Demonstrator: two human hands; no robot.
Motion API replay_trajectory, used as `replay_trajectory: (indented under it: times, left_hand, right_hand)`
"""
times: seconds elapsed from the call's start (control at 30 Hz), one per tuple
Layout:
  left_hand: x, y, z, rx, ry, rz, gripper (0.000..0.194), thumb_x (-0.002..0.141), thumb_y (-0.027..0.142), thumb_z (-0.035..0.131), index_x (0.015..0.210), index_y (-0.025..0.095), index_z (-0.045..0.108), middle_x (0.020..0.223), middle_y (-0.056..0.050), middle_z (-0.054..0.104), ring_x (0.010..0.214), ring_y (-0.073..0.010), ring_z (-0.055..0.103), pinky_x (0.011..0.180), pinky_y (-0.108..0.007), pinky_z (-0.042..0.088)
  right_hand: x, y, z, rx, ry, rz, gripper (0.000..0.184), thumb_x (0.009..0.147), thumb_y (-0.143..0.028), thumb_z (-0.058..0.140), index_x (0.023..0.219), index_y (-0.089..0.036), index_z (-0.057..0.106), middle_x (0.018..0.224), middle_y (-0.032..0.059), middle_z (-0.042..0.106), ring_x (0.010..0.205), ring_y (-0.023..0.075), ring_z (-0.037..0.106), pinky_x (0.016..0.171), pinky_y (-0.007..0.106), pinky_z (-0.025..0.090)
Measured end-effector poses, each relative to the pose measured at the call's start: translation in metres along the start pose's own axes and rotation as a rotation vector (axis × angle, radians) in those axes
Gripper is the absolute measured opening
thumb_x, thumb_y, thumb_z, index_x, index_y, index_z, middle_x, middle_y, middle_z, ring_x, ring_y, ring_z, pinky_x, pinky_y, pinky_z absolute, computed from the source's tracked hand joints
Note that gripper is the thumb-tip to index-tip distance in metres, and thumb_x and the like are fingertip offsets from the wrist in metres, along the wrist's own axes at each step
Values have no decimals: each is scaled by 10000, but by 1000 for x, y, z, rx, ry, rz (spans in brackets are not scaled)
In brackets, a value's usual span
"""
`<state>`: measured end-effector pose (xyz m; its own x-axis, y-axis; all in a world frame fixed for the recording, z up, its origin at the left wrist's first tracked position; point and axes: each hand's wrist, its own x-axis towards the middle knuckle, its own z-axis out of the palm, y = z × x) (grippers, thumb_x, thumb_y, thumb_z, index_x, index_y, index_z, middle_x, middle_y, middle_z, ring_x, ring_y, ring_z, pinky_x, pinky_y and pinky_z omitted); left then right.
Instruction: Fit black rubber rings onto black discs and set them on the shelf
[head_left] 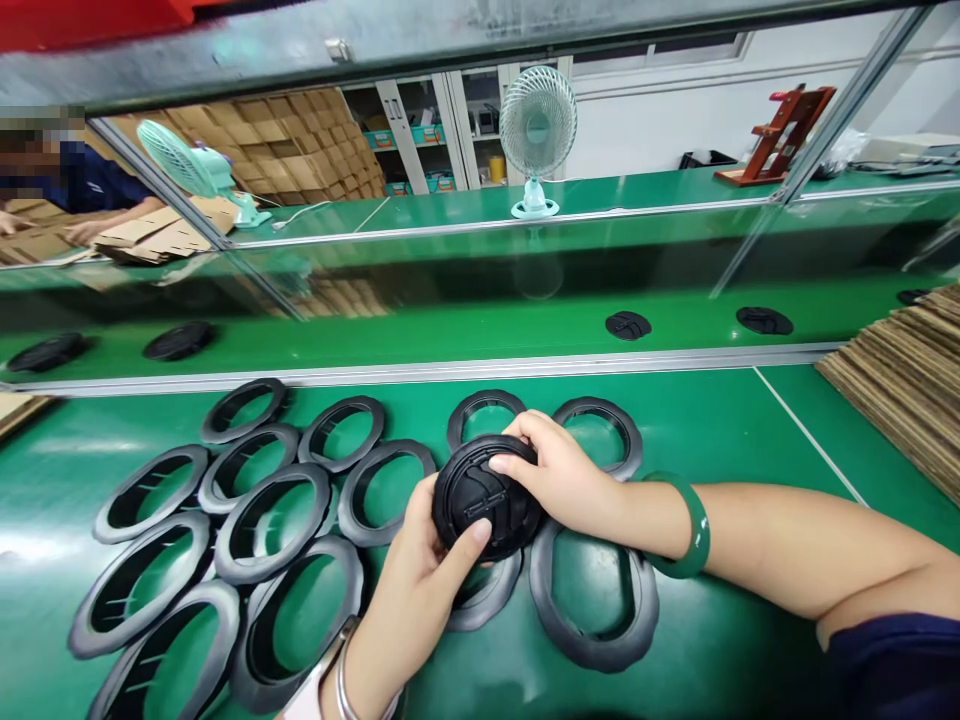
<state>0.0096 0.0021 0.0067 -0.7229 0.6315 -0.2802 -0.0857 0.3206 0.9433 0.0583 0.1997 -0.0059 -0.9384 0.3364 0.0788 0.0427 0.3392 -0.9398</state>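
Note:
Between my hands is a round black plastic disc part [487,500] with a raised pattern on its face, tilted toward me. My left hand [424,575] grips its lower left side, thumb on the face. From the upper right, my right hand [566,470] clasps the rim, thumb also on the face. Beneath and behind the part lie black rings, one partly hidden ring [487,600] under it and another ring [596,640] to the right. Several more rings, such as this ring [274,525], lie grouped on the left of the green table [720,640].
Beyond a metal rail [420,373] runs a green belt [450,335] carrying black discs [628,325] and thicker black parts [178,341]. Stacked cardboard sheets [900,375] stand at the right. Two fans [538,125] and a co-worker [82,185] handling cardboard are across the belt.

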Motion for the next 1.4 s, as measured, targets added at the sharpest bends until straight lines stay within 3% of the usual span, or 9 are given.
replay_trajectory:
  times: [0.13,0.43,0.63,0.9,1.03,1.13,1.2,1.3,1.4]
  left_hand:
    - [-6,3,4,-43,18,21,433,956,449,613,1304,259,438,1200,-47,592,1041,-227,606,750,-290,592]
    - [-8,8,8,-10,41,93,346,947,363,612,1237,210,501,1092,-60,591,923,-195,610,657,-256,572]
    - [-10,8,4,36,70,147,316,977,344,575,1267,246,498,1183,-42,608,1111,-216,584,978,-344,497]
    - [-8,-1,1,151,95,118,397,992,454,550,1329,274,443,1286,-49,589,1197,-237,561,1017,-354,465]
    - [-5,7,-2,-57,117,111,618,983,516,535,1487,272,274,1290,-100,620,1076,-249,656,911,-376,535]
    - [-4,15,-3,-139,216,145,594,973,511,555,1452,250,320,1264,-116,642,1005,-237,689,866,-366,551]
    - [-4,17,-4,-115,241,155,547,954,494,597,1392,237,393,1248,-114,654,1033,-243,685,882,-361,550]
    - [-3,14,-6,-37,250,179,472,948,474,612,1323,221,476,1208,-109,676,1075,-256,673,935,-370,542]
    - [-1,9,-11,111,240,196,377,962,452,594,1260,224,552,1189,-91,690,1113,-252,656,989,-372,527]
  right_hand:
    - [-4,0,-1,16,-63,-13,99,901,-274,623,876,-199,565,903,13,593,880,202,539,801,340,411]
    - [-7,6,1,11,-62,30,304,892,-502,539,779,-223,508,796,24,582,791,233,559,725,376,447]
    - [-8,-12,-7,232,-314,112,361,767,-332,732,1075,-232,573,1026,13,662,963,233,627,847,366,497]
    - [-12,-15,-2,138,-225,128,299,711,-161,776,939,-207,588,917,-12,685,887,218,639,790,341,492]
    - [28,-20,-28,155,-240,96,318,707,-243,827,935,-184,614,914,-5,676,876,226,636,781,343,513]
    - [90,-15,-54,-118,109,-52,338,694,-253,856,913,-166,614,897,18,661,857,244,626,809,377,515]
    - [133,-1,-66,-315,275,-178,323,841,-235,740,1132,-172,613,1099,61,666,1032,258,612,971,419,470]
    - [177,33,-73,-496,14,-206,463,878,-232,735,1311,-166,584,1401,125,548,1328,302,462,1167,499,288]
    - [188,62,-76,-513,-123,-179,508,834,-251,803,1303,-154,632,1440,141,524,1408,348,376,1193,582,198]
